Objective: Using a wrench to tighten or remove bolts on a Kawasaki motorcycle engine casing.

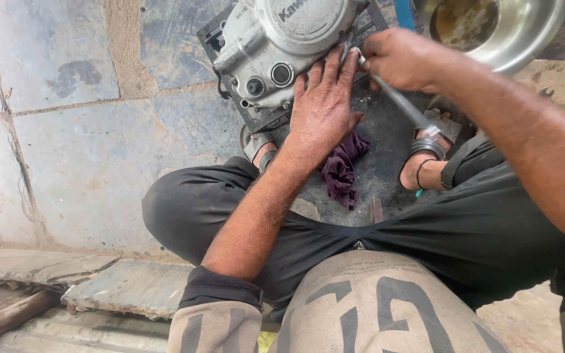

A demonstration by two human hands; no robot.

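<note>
The person sits cross-legged on the floor [67, 150] of worn stone slabs, both arms reaching forward over the knees. The left hand [322, 104] lies flat, palm down, fingers spread and pointing away from the body, pressing on the lower right edge of a grey metal engine cover [276, 39]; it grips nothing, only bears down, with the forearm running straight back to a rolled-up sleeve. The right hand [397, 59] comes in from the right with the forearm slanting across the view, its fingers closed into a fist around the upper end of a slim metal tool [403, 104], whose shaft slopes down and to the right, towards the person's sandalled foot. The two hands are just beside each other, the right fist near the left fingertips at the cover's right side. The engine cover sits at the top middle of the view on a dark mat [374, 163], directly ahead of the person, partly under the left hand. A crumpled purple rag [341, 167] lies on the mat just below the left hand's heel. A steel bowl [524, 39] holding murky liquid stands beyond the right hand, at the upper right.
</note>
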